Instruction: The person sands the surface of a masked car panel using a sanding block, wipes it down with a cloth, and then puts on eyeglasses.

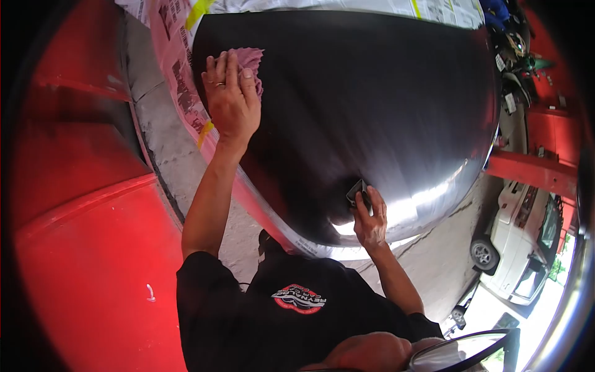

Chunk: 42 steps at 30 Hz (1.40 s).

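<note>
My left hand (233,102) is pressed over a crumpled pink cloth (253,60) on the left side of a black, curved car panel (347,93). Its fingers hold the cloth against the surface, and a ring shows on one of them. Lower down, near the panel's front edge, my right hand (370,218) grips a small dark rectangular block (356,192) between thumb and fingers. The block rests on the panel beside a bright reflection; its underside is hidden. Faint streaks run across the black surface.
Newspaper masking (180,80) with yellow tape (205,133) borders the panel. Close on the left stands a red car body (93,248). A red post (530,170) and a white vehicle (517,242) are at the right. The floor (164,111) is concrete.
</note>
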Each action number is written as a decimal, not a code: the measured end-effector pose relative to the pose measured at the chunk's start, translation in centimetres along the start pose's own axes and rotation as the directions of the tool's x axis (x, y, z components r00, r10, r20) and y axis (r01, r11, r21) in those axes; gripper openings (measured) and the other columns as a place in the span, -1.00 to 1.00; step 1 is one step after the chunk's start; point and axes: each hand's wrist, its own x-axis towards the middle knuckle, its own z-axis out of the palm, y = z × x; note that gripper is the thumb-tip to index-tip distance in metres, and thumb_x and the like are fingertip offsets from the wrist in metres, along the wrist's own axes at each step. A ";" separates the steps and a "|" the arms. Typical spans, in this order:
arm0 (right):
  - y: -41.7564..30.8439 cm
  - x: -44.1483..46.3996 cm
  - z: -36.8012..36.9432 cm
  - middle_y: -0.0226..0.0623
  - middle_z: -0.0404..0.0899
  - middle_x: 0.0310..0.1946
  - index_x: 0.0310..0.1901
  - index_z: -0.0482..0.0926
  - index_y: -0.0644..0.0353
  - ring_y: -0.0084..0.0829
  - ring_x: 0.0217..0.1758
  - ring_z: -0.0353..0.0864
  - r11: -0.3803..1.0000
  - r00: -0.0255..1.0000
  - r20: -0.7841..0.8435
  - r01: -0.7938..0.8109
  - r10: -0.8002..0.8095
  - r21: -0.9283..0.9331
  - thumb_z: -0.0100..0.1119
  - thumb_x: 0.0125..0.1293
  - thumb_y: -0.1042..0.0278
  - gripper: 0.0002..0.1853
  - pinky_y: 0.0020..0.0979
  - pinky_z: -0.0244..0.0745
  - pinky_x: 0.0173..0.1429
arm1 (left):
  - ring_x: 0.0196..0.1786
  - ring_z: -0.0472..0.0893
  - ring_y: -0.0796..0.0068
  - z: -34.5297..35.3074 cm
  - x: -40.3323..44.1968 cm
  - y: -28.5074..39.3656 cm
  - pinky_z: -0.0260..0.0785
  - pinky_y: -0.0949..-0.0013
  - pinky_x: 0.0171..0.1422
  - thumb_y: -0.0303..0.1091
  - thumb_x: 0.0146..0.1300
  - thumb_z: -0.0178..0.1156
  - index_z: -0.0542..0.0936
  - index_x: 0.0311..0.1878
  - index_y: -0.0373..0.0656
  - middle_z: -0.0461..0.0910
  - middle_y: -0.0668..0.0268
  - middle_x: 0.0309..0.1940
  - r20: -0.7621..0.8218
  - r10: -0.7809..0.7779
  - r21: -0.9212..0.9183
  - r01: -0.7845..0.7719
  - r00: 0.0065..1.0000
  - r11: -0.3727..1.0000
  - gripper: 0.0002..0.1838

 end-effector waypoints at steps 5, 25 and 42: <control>-1.0 7.2 1.5 0.04 0.48 0.31 0.22 0.68 0.14 0.09 0.29 0.53 0.987 0.987 -0.016 0.158 -0.158 -0.011 0.42 0.11 0.61 -0.44 -0.05 0.51 0.32 | 0.52 0.36 -0.09 0.1 0.1 0.5 0.15 -0.17 0.60 -0.13 0.58 0.02 0.55 0.35 -0.26 0.53 0.09 0.36 -0.023 -0.047 0.002 0.047 0.999 0.999 -0.52; 1.0 5.1 2.6 0.20 0.46 0.34 0.20 0.67 0.24 0.19 0.35 0.50 0.977 0.976 -0.057 0.211 -0.210 0.027 0.25 0.12 0.69 -0.46 0.06 0.42 0.43 | 0.53 0.35 -0.07 0.6 0.2 0.1 0.12 -0.14 0.62 -0.10 0.63 -0.06 0.55 0.36 -0.25 0.52 0.09 0.38 -0.064 -0.016 0.009 0.016 0.998 1.000 -0.51; -7.8 28.5 6.4 -0.08 0.58 0.19 0.16 0.67 0.04 0.00 0.23 0.57 0.958 0.924 -0.315 0.264 -0.218 0.112 0.34 0.21 0.48 -0.56 -0.08 0.49 0.32 | 0.52 0.37 -0.07 0.2 0.6 0.4 0.10 -0.12 0.64 -0.12 0.57 0.02 0.57 0.32 -0.30 0.52 0.01 0.37 -0.008 0.003 0.047 -0.003 1.000 0.999 -0.51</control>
